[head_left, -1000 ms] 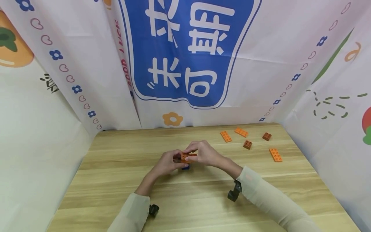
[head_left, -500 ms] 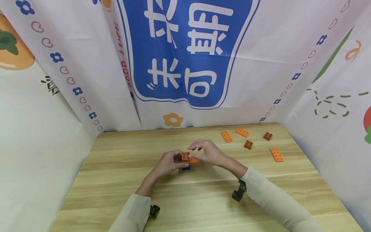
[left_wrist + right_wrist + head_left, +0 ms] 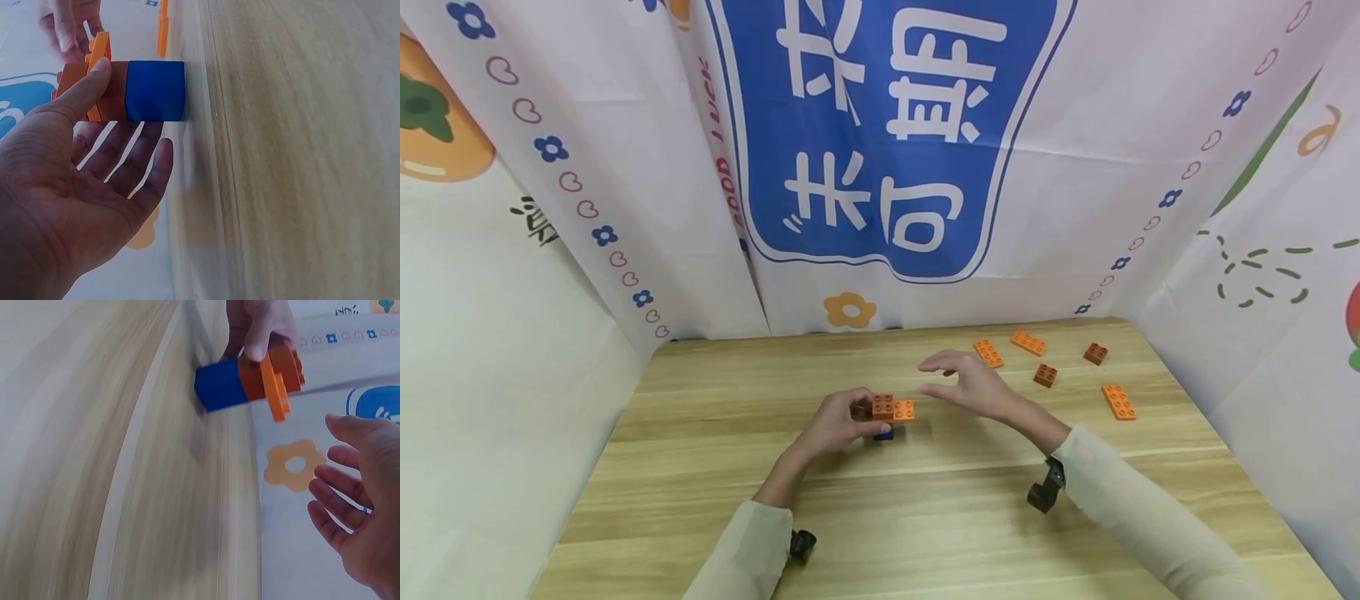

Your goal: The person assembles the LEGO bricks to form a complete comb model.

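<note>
Blue, brown and orange: stack of studded toy bricks (image 3: pixel 883 408), pinched between thumb and fingers of bare left hand (image 3: pixel 831 427), over pale wood-grain table (image 3: pixel 880 517); touching tabletop or just above, cannot tell. Apart, to right of stack: bare right hand (image 3: pixel 973 387), thumb and fingers parted, holding nothing. From bottom up: boxy blue block (image 3: pixel 155 91), brown brick (image 3: pixel 117 100), thin orange plate (image 3: pixel 103 45) jutting sideways, four-studded square brown brick (image 3: pixel 74 73). Partly hidden by left hand in head view: blue block. Cut off at top of left wrist view: right hand.
</note>
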Motion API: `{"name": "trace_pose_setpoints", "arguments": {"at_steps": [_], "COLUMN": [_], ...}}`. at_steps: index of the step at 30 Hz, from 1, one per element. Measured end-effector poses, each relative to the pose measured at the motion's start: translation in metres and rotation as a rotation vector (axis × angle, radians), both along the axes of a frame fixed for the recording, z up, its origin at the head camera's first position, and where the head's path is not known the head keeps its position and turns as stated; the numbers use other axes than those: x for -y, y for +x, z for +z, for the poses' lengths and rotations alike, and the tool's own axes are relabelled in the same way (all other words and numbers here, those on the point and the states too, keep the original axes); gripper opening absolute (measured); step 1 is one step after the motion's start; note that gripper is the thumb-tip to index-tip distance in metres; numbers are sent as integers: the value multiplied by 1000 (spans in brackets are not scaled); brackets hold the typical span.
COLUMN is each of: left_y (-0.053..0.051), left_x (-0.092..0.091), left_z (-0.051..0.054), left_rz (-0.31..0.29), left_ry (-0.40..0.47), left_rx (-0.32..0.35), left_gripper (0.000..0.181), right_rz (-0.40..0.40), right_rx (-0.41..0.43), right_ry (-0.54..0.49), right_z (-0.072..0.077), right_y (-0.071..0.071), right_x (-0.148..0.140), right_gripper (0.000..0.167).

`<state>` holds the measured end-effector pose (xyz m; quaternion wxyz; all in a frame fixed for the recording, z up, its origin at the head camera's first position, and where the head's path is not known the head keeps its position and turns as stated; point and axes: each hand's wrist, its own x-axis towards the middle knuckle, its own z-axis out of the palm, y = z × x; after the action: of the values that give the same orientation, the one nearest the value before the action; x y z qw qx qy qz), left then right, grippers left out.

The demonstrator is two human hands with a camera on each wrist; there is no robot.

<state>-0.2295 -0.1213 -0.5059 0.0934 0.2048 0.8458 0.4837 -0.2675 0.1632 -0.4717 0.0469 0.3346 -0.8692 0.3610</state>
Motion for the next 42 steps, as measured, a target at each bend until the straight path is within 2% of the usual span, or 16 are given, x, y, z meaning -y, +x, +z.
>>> {"name": "trace_pose_setpoints", "arguments": {"at_steps": [5, 12, 24, 32, 42], "left_y": [1, 1, 0, 1, 1], "left_x": [-1, -1, 1, 1, 1], "left_z": [0, -1, -1, -1, -2], "left_rz": [10, 21, 12, 8, 4], "left_ry": [-6, -7, -10, -7, -12], "left_rx": [9, 20, 2, -2, -5], "left_gripper": [22, 22, 23, 23, 23], "right_rz": [-25, -56, -98, -138, -211], "right_rx": [13, -22, -21, 16, 4], "right_ry": [12, 41, 52, 79, 99], "right_z": [-2, -6, -10, -18, -29], "right_y": [-4, -12, -27, -39, -55], "right_x": [-16, -37, -65, -79, -91], "right_gripper": [41, 38, 43, 44, 42]}}
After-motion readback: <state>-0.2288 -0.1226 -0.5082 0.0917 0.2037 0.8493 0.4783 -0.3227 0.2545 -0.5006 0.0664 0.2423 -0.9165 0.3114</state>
